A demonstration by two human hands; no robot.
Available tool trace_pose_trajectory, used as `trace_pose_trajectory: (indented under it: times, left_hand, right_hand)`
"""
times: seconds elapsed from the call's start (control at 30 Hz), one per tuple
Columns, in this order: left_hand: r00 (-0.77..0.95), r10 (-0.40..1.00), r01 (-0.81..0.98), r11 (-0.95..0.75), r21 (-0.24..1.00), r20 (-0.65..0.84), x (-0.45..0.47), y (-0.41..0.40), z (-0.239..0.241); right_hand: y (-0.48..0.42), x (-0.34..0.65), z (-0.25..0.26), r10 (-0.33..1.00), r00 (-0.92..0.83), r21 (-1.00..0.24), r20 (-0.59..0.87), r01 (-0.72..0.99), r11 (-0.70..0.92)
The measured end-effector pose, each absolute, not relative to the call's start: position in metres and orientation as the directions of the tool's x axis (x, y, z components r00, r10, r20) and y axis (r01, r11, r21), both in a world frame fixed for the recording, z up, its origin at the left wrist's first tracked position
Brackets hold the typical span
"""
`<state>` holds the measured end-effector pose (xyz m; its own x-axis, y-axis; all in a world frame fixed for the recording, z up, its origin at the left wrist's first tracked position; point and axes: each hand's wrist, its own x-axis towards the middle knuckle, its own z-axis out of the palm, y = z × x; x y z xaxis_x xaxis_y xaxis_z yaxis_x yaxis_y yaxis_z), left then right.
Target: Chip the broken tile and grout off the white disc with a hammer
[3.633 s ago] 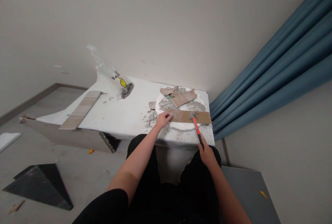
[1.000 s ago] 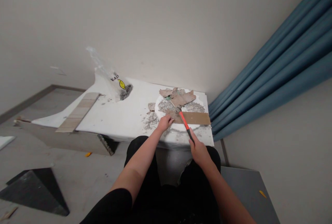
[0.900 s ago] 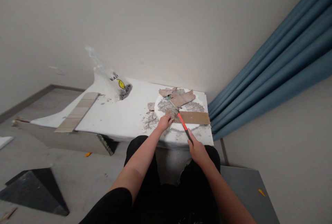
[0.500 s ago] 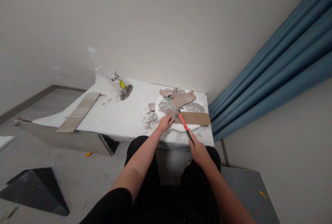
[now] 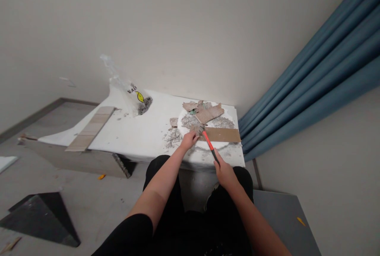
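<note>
My right hand [image 5: 225,172] is wrapped round the black grip of a hammer [image 5: 209,142] with a red handle. The hammer's head rests low over the left end of a brown cardboard strip [image 5: 224,134]. Just left of the head, my left hand [image 5: 189,140] is closed with its fingertips down at the strip's end; what they pinch is too small to name. Beneath and behind lies a round white sheet or plate [image 5: 180,123] carrying grey crumbs [image 5: 190,120] and torn brown cardboard-like pieces [image 5: 210,113].
A white-covered low table [image 5: 139,133] stands against the wall. On it are a clear plastic bag [image 5: 130,99] with grey bits and another cardboard strip [image 5: 90,129]. A blue curtain [image 5: 311,70] hangs at the right; a black folded panel [image 5: 41,218] lies on the floor.
The hammer and my right hand have shifted slightly left, and the hammer's head is a little lower. My left hand stays in the same place.
</note>
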<state>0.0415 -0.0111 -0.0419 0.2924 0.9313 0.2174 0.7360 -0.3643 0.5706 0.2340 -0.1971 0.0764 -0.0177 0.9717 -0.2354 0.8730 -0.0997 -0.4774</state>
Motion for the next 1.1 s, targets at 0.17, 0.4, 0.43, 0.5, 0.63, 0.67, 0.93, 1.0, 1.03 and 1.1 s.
trace_pose_trajectory:
  times: [0.17,0.4,0.43,0.5,0.63,0.67,0.93,1.0,1.03,1.1]
  left_hand:
    - [0.289,0.931,0.726,-0.364,0.583,0.222,0.0411,-0.0115,-0.0414]
    - [0.279,0.939,0.751,-0.344,0.564,0.202,0.0411,-0.0096,-0.0416]
    - [0.276,0.941,0.76,-0.338,0.555,0.195,0.0414,-0.0089,-0.0415]
    - [0.281,0.942,0.772,-0.335,0.541,0.182,0.0418,-0.0075,-0.041]
    - [0.313,0.935,0.771,-0.353,0.531,0.167,0.0424,-0.0062,-0.0393]
    - [0.315,0.934,0.77,-0.354,0.53,0.167,0.0424,-0.0064,-0.0389]
    - [0.318,0.93,0.76,-0.366,0.537,0.185,0.0411,-0.0085,-0.0385]
    - [0.316,0.931,0.757,-0.365,0.542,0.184,0.0407,-0.0086,-0.0386]
    - [0.317,0.93,0.754,-0.365,0.546,0.184,0.0405,-0.0087,-0.0386]
    - [0.318,0.931,0.744,-0.363,0.561,0.181,0.0403,-0.0087,-0.0384]
  right_hand:
    - [-0.1972,0.2329,0.0752,0.969,-0.006,-0.428,-0.248,0.898,-0.104]
    - [-0.1958,0.2314,0.0761,0.972,0.007,-0.422,-0.234,0.9,-0.108]
    - [-0.1953,0.2317,0.0761,0.969,0.01,-0.413,-0.246,0.903,-0.114]
    - [-0.1943,0.2329,0.0763,0.967,0.022,-0.401,-0.255,0.907,-0.127]
    - [-0.1943,0.2361,0.0763,0.978,0.018,-0.439,-0.208,0.892,-0.109]
    - [-0.1947,0.2365,0.076,0.979,0.003,-0.456,-0.205,0.884,-0.098]
    - [-0.1952,0.2345,0.0717,0.979,-0.008,-0.513,-0.203,0.852,-0.1]
    - [-0.1949,0.2338,0.0718,0.974,-0.01,-0.502,-0.227,0.858,-0.108]
    - [-0.1949,0.2336,0.072,0.972,-0.009,-0.499,-0.233,0.859,-0.112]
    - [-0.1957,0.2333,0.073,0.973,-0.003,-0.494,-0.231,0.862,-0.115]
